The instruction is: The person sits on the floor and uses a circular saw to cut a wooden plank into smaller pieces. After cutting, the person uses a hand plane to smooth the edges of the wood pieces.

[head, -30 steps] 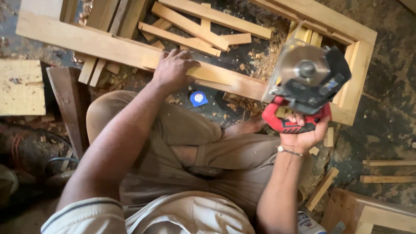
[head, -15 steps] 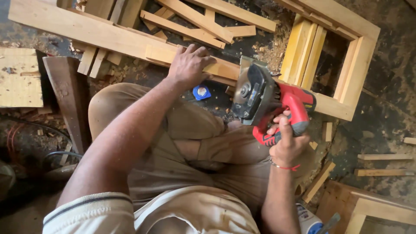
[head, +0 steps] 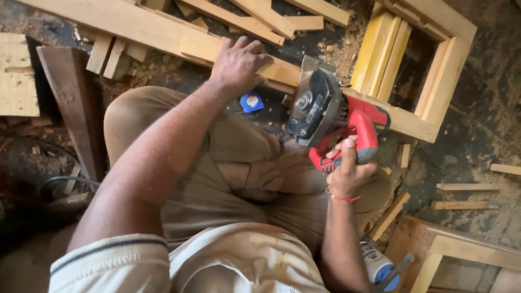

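My left hand (head: 237, 65) presses flat on a long pale wooden plank (head: 135, 24) that runs across the floor in front of my knees. My right hand (head: 347, 168) grips the red handle of a red and grey circular saw (head: 325, 111). The saw is tilted, its blade guard close to the plank's near edge, just right of my left hand. A small blue tape measure (head: 252, 102) lies on the floor between the plank and my leg.
A wooden frame (head: 448, 81) with yellow slats lies at the right. Loose wood strips (head: 467, 187), offcuts and sawdust litter the floor. A dark board (head: 73, 103) and a pale block (head: 19, 76) lie at the left. A blue-capped bottle (head: 378, 266) stands by my right knee.
My right hand has swung the saw from the right, above the frame, leftward and down toward the plank. My left hand has stayed on the plank.
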